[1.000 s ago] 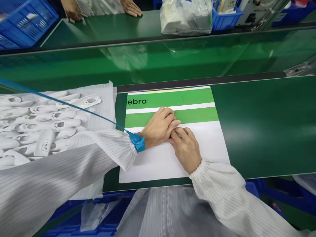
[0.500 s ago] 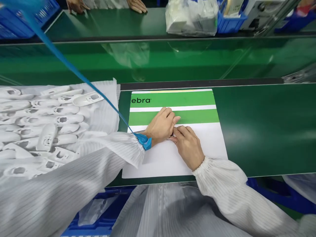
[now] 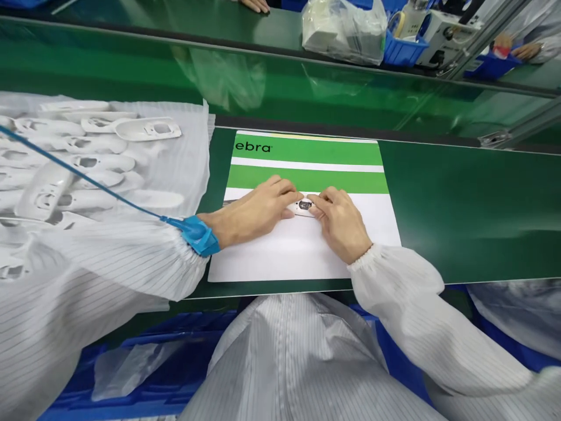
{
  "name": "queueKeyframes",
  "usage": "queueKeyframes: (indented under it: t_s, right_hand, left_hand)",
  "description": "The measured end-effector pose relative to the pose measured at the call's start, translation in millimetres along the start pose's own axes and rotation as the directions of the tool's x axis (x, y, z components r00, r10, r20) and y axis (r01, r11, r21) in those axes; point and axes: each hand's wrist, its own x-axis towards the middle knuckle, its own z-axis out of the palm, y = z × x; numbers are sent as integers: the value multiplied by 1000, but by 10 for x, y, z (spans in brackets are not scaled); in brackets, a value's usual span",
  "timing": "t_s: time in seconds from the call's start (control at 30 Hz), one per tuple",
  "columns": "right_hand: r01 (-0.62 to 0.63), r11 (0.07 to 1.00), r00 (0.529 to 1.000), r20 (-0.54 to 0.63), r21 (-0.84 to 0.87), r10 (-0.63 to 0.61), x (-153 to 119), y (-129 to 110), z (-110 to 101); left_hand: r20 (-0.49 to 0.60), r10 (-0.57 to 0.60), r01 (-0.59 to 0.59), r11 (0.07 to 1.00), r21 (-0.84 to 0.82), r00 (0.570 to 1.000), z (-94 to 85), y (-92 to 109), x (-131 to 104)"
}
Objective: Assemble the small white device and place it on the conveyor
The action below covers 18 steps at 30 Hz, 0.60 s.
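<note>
The left hand (image 3: pixel 267 206) and right hand (image 3: pixel 344 221) pinch opposite ends of a white plastic housing (image 3: pixel 302 212); likely light, stiff, slightly slippery; best gripped there, clear of its dark opening (image 3: pixel 305 205).

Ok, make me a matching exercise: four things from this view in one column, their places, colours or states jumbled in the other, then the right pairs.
1. Wrist strap
2. White part with a dark middle
3. Striped sheet
4. Plastic bag

A. Flat on the green table, bearing dark lettering
B. Bright blue
C. Beside a blue bin
D. Held between the left hand and the right hand

Pairs: 1-B; 2-D; 3-A; 4-C
</note>
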Motion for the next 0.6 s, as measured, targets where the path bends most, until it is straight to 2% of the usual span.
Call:
queueKeyframes:
  t_s: [0.13, 0.4, 0.6]
  right_hand:
    - [-8, 999, 997, 74, 40, 5, 93, 44, -98]
    - [-154, 970, 969, 220, 189, 111, 217, 116, -247]
    - [-171, 960, 966, 230, 222, 119, 233, 142, -265]
  left_hand:
    - [32, -43, 43, 999, -15, 999, 19, -30, 80]
    - [111, -108, 120, 987, -108, 988, -100, -76, 210]
    - [173, -133, 150, 984, -93, 976, -159, -49, 227]
